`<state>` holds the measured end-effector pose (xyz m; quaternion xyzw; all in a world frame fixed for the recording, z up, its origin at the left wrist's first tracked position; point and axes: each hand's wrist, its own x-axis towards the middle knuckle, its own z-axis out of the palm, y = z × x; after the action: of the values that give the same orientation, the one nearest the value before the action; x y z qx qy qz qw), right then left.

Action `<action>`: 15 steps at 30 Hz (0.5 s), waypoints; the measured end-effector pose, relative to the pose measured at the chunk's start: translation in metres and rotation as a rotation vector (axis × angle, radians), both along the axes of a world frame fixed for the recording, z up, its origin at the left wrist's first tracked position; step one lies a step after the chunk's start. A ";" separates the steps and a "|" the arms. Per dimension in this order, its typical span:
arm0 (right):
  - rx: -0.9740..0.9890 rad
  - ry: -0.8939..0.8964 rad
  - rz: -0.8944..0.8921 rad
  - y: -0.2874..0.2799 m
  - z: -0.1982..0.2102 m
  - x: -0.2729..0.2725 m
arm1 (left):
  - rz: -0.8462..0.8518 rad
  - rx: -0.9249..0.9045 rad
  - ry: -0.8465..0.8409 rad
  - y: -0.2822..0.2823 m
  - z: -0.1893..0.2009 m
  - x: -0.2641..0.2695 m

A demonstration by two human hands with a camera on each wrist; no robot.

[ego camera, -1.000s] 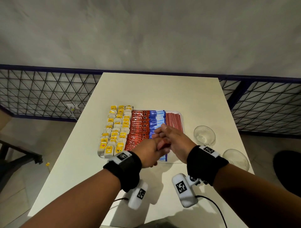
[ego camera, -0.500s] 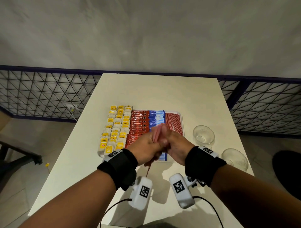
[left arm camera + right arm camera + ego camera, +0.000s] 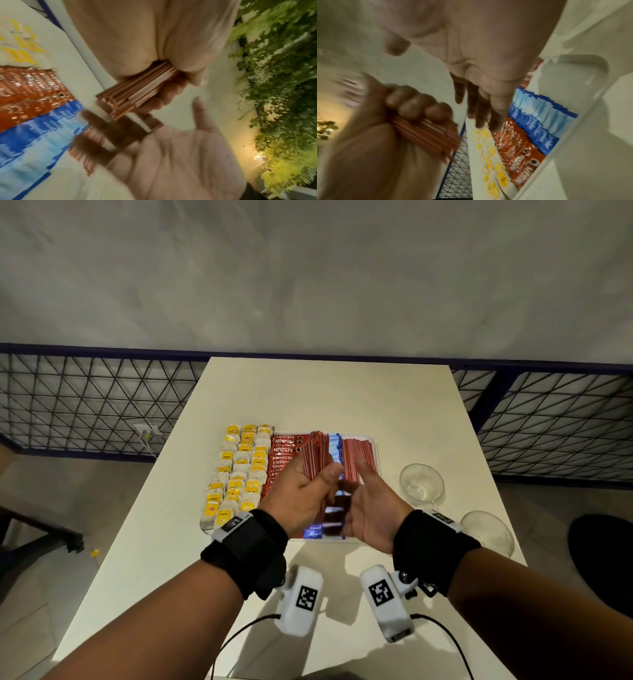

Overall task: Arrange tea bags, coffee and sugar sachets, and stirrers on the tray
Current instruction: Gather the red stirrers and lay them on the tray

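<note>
Your left hand (image 3: 301, 501) clamps the stirrer bundle (image 3: 317, 457) over the tray (image 3: 377, 453), right hand (image 3: 371, 508) slack-fingered and holding nothing; a loosened squeeze could scatter stirrers across the sugar sachets (image 3: 334, 446).

On the tray (image 3: 377, 453), tea bags (image 3: 239, 470) lie leftmost, stirrers (image 3: 356, 457) rightmost, two glasses (image 3: 422, 482) farther right.

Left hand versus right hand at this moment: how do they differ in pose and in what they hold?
The left hand is curled round a bundle of red stirrers, thumb clamped over it; the right hand holds nothing. The left hand's fingers are bent, while the right hand's are straight, palm open toward the bundle. Both hover over the near part of the tray, close together.
</note>
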<state>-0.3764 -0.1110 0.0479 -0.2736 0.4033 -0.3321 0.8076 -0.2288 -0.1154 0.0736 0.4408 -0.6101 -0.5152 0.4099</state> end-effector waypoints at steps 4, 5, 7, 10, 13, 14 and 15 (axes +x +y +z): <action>-0.210 -0.025 -0.041 -0.002 0.005 0.003 | -0.240 0.262 0.006 0.009 -0.007 -0.001; -0.207 0.001 -0.014 -0.001 0.008 0.004 | -0.279 0.292 -0.049 0.011 -0.010 -0.004; -0.188 0.079 0.037 0.002 0.010 0.004 | -0.315 0.352 -0.121 0.013 -0.011 -0.010; -0.163 0.147 0.025 0.003 0.001 -0.006 | -0.376 0.441 -0.021 0.015 -0.018 -0.009; -0.197 0.207 -0.034 0.006 -0.012 -0.008 | -0.376 0.491 -0.100 0.020 -0.021 -0.015; -0.210 0.238 -0.056 0.005 -0.014 -0.009 | -0.371 0.503 -0.129 0.022 -0.022 -0.018; -0.218 0.264 -0.105 0.002 -0.016 -0.012 | -0.374 0.523 -0.145 0.024 -0.023 -0.020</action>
<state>-0.3881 -0.1085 0.0321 -0.3794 0.4809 -0.3767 0.6948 -0.2488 -0.0918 0.0511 0.4470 -0.5551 -0.6881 0.1363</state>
